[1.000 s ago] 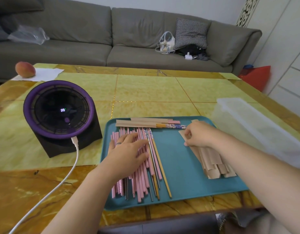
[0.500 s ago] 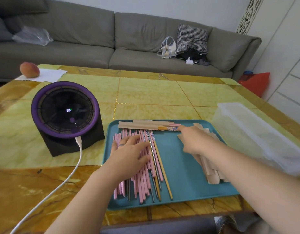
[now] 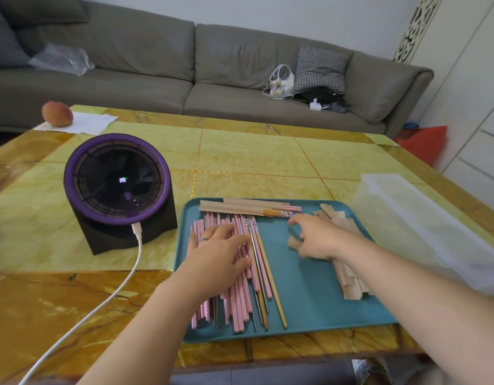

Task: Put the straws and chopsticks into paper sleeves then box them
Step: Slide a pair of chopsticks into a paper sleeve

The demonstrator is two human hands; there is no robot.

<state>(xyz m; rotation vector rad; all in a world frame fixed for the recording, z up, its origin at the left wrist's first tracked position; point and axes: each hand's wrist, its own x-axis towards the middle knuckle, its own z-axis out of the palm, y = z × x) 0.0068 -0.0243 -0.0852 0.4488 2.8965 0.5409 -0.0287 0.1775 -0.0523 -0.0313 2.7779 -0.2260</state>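
The left hand lies spread on the pink sticks; sweeping could roll them off the tray at six o'clock. Grip of the right hand over the paper sleeves: blurred, cannot tell.

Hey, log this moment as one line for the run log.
stage: sleeving | left hand: flat on loose straws and chopsticks | right hand: on paper sleeves, grip unclear | sleeved sets: at tray far edge

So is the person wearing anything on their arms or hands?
No sleeves, watch or bracelet show; the arms are bare. The left hand wears a thin dark ring on one finger. The right hand shows no ring, though it is blurred.
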